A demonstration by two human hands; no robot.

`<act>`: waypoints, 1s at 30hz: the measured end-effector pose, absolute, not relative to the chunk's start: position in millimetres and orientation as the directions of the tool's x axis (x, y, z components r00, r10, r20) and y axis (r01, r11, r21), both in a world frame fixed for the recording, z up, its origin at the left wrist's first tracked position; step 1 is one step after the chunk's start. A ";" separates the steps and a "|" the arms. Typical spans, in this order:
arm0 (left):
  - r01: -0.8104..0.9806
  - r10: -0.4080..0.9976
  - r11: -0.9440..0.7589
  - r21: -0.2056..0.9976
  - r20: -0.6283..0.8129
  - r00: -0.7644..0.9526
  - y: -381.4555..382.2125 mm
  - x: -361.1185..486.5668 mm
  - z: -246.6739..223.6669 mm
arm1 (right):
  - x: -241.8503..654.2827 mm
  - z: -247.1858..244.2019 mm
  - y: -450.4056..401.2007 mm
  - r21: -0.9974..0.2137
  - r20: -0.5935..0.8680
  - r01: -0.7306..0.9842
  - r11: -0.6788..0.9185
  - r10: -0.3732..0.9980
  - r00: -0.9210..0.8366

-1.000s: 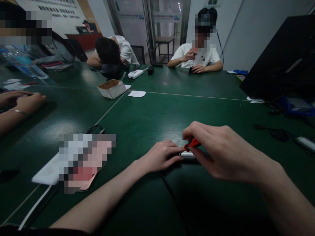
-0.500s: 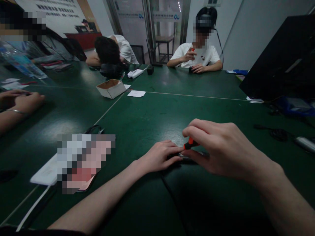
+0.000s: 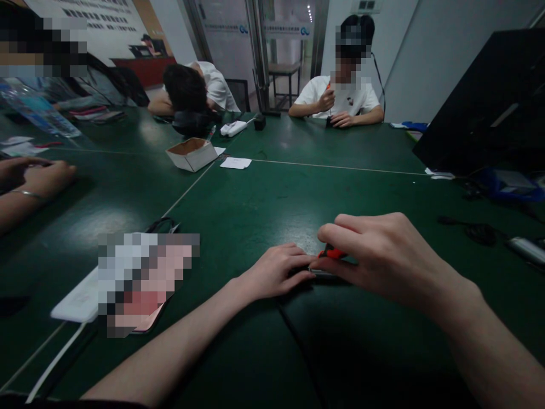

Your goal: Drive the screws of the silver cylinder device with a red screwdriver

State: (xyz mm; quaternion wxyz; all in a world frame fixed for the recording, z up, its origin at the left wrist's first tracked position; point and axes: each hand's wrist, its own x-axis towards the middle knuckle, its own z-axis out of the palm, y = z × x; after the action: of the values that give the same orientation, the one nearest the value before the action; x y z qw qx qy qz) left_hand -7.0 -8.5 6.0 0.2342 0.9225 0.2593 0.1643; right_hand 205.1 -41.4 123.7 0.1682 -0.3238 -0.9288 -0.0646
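Note:
My right hand (image 3: 374,255) is closed round the red and black handle of a screwdriver (image 3: 334,251), thumb below and fingers above. The tool's tip is hidden. Directly beneath it, a thin flat object with a greyish metallic edge (image 3: 322,274) lies on the green table. Its kind cannot be made out, as my hands cover most of it. My left hand (image 3: 283,270) rests low on the table and grips the object's left end between thumb and fingers.
A white power strip (image 3: 76,298) and a pink phone (image 3: 155,318) lie left. Beyond are an open box (image 3: 193,156) and paper (image 3: 235,163). A black monitor (image 3: 485,102) and cables (image 3: 481,232) occupy the right. Another person's hands (image 3: 46,176) are at left; a person opposite (image 3: 340,96) holds a similar tool.
My right hand has rolled a little and its fingers have shifted on the screwdriver handle, whose visible part now lies flatter. The left hand stays in place.

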 end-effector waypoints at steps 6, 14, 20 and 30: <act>0.403 0.560 -0.750 0.524 0.179 0.809 -8.5 -6.3 7.2 | 205.4 124.9 -39.8 -0.150 0.337 0.574 0.805 0.587 -0.736; 0.423 0.563 -0.761 0.492 0.177 0.807 -10.4 -5.5 9.5 | 207.7 118.3 -34.1 -0.259 0.361 0.555 0.791 0.612 -0.704; 0.417 0.570 -0.752 0.511 0.186 0.800 -9.5 -6.1 7.4 | 207.4 117.5 -31.8 -0.085 0.379 0.595 0.799 0.578 -0.723; 0.404 0.561 -0.756 0.514 0.192 0.805 -8.6 -5.9 4.7 | 205.9 119.8 -33.6 -0.288 0.303 0.524 0.802 0.595 -0.744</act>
State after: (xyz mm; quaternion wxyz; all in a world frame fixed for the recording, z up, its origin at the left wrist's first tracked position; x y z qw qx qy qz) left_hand -5.9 -8.6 4.7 0.2309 0.9216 0.2618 0.1696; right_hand 205.9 -33.6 119.8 0.1930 -0.3010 -0.9293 0.0924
